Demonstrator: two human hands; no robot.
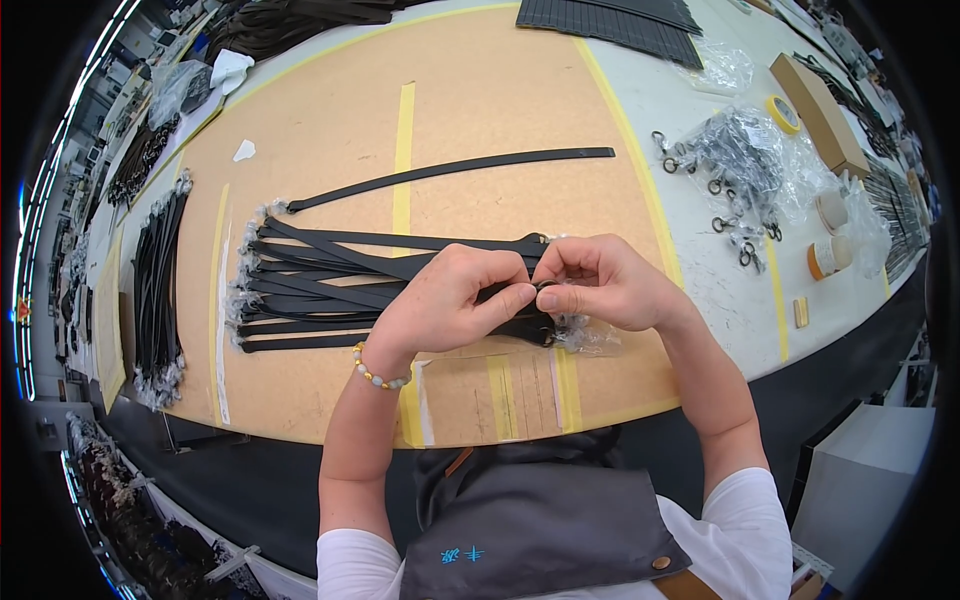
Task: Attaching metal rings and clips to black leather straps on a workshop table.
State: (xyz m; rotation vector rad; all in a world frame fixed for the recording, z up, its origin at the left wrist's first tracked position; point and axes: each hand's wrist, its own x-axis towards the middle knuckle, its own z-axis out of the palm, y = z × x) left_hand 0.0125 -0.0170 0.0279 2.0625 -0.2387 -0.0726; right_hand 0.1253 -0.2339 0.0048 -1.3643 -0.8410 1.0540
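Over the pile of black straps (pixel 320 297), my two hands meet with fingertips almost touching. My left hand (pixel 450 300), with a bead bracelet at the wrist, is closed in a pinch at the end of a black strap. My right hand (pixel 612 285) pinches at the same end, where a small dark ring-like piece (pixel 546 285) shows between the fingers. The fingers hide most of this end. Clear plastic wraps the strap ends at the pile's left, and a clear wrapper (pixel 590 337) lies below my right hand. One single strap (pixel 455 174) lies beyond the pile.
Another strap bundle (pixel 160 290) lies at the left table edge. To the right are loose metal snap hooks (pixel 718 187), a plastic bag of hardware (pixel 745 150), a tape roll (pixel 784 114), a cardboard box (pixel 820 115) and an orange-and-white container (pixel 828 258). Dark strips (pixel 610 28) lie at the back.
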